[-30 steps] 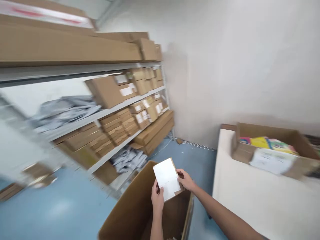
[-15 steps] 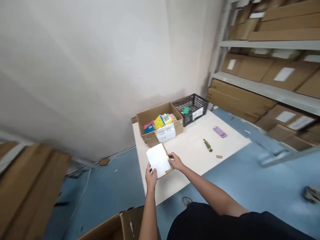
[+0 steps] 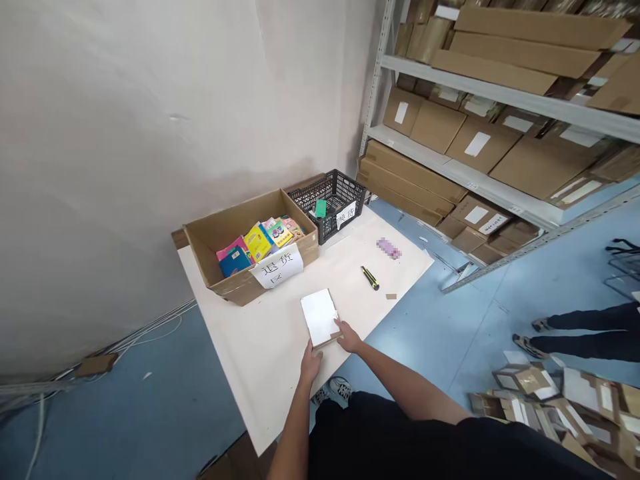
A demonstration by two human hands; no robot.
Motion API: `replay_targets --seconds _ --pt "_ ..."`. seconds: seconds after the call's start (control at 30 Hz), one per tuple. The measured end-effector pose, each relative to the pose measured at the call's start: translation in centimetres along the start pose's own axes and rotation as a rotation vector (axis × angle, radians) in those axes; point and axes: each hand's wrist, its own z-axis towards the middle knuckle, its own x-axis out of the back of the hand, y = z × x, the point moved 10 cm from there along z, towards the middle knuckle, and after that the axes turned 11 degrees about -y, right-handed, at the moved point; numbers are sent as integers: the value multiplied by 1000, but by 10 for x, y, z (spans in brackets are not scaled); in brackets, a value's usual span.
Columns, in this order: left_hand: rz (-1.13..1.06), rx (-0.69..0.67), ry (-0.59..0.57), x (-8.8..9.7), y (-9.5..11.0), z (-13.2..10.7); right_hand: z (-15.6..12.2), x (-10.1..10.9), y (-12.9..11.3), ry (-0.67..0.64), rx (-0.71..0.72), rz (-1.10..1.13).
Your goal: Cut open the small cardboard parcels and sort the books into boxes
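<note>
A small flat parcel with a white face (image 3: 320, 316) lies on the white table (image 3: 260, 353) near its front edge. My left hand (image 3: 311, 365) touches the parcel's near corner, fingers curled at its edge. At the near right corner my right hand (image 3: 348, 335) rests with its fingers closed against it. Both hands keep hold of the parcel as it sits on the table.
A cardboard box of colourful books (image 3: 250, 248) with a handwritten label, a black plastic crate (image 3: 327, 200), a yellow-black utility knife (image 3: 371, 278) and a purple item (image 3: 389, 249) are on the table. Shelving with cartons (image 3: 480, 140) stands right. Another person's legs (image 3: 575, 330) and scattered cartons (image 3: 550, 393) are on the floor.
The view swung from the left shelves and an open carton to the table. The parcel, held up in both hands before, now rests on the table.
</note>
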Motion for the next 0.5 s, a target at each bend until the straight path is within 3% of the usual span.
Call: replay_targets --seconds 0.1,0.23,0.37,0.5 --pt "5 -67 -104 -5 2 7 1 -4 2 25 -11 -18" --pt "38 -158 -153 -12 12 20 20 4 -4 19 -48 -45" --pt "150 -228 -149 -32 39 24 35 33 -12 20 -111 -2" --pt "345 -231 -251 -72 72 27 36 69 -5 57 -146 160"
